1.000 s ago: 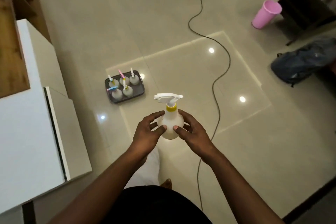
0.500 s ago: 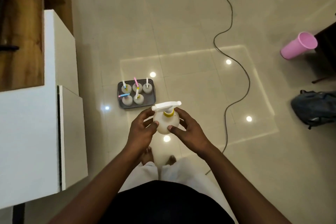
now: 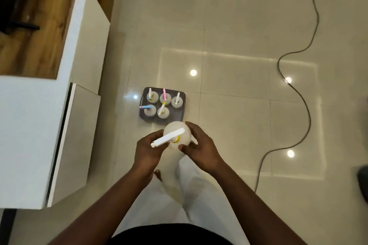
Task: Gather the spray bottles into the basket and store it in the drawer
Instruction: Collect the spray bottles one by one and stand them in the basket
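Your left hand [image 3: 148,150] and right hand [image 3: 199,148] grip the spray bottle [image 3: 177,135], now carried to the basket's [image 3: 180,118] six o'clock edge, ready to lower in.

The basket [image 3: 143,116] on the floor [image 3: 229,26] holds five spray bottles [image 3: 165,98], leaving one open slot at its 5 o'clock corner, partly hidden behind the held bottle [image 3: 180,133]. At 9 o'clock the white cabinet [image 3: 27,135] stands near, with a bare strip of floor between. At 3 o'clock, floor lies open up to the cable [image 3: 302,105].
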The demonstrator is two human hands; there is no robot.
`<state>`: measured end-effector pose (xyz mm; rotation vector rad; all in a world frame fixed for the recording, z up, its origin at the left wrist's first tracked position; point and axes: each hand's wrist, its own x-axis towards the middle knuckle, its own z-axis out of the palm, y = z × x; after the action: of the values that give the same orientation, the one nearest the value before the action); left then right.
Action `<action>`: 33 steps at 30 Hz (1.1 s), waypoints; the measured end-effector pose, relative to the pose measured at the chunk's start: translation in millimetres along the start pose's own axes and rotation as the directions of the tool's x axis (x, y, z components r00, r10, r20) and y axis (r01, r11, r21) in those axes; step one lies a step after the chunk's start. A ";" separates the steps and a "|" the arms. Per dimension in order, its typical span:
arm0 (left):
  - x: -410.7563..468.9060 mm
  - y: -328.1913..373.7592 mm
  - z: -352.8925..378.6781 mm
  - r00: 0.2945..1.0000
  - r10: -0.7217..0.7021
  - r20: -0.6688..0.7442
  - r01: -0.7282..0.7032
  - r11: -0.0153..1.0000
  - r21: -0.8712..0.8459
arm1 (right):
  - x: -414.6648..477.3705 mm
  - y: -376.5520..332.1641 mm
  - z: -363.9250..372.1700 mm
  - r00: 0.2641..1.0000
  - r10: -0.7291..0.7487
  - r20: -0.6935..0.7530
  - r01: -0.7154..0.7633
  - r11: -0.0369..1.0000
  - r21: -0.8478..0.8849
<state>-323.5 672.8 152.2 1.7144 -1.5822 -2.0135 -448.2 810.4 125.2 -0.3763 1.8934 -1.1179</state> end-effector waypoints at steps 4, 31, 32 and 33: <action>65.5 -16.8 27.0 0.998 -0.058 -0.003 0.058 0.998 -0.019 | 72.1 33.0 -8.1 0.998 0.016 0.056 -0.015 1.000 -0.022; 480.1 -299.6 129.1 0.951 -0.287 -0.120 0.267 0.951 -0.158 | 436.0 369.6 79.1 0.992 0.061 0.107 -0.011 0.910 -0.415; 486.2 -304.7 132.9 0.952 -0.282 -0.116 0.260 0.950 -0.174 | 442.4 376.4 79.2 0.992 0.065 0.105 -0.015 0.909 -0.417; 491.3 -308.9 136.2 0.955 -0.275 -0.109 0.252 0.949 -0.187 | 448.4 382.4 78.8 0.992 0.066 0.103 -0.017 0.909 -0.417</action>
<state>-449.0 605.5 -426.7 2.0350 -1.1537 -2.0236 -575.9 695.7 -444.1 -0.6206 2.0196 -0.6402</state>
